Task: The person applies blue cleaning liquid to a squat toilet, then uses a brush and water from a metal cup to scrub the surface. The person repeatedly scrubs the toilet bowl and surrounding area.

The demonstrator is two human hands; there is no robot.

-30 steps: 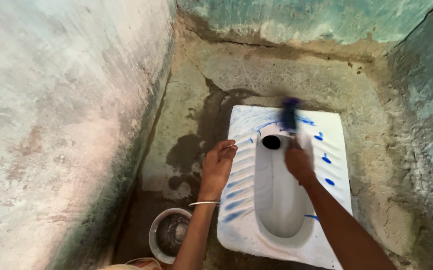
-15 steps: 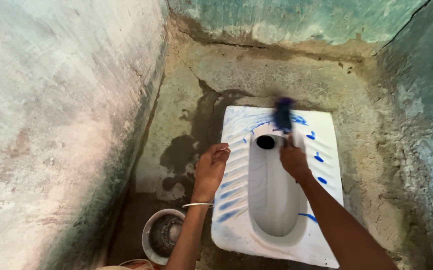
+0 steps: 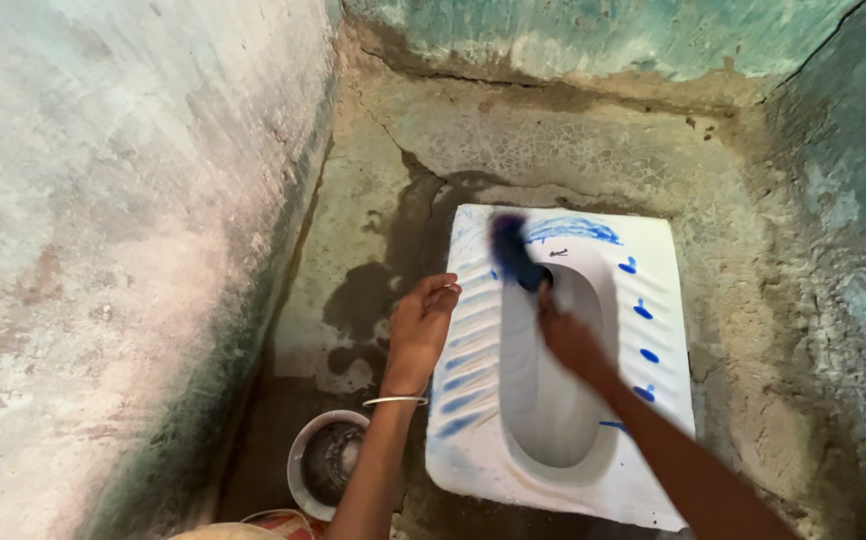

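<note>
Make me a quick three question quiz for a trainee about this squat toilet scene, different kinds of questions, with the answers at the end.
1. True or false: the right hand holds a dark blue brush against the white squat pan.
2. Which spot does the brush head cover? A) far left corner of the pan, B) near right corner, C) the bucket.
3. Fill in: the left hand, with a metal bangle on the wrist, hovers open near the pan's ridged ____ footrest.

Key: 1 true. 2 A. 3 left. The round bucket stands on the wet floor near the pan's left edge.
</note>
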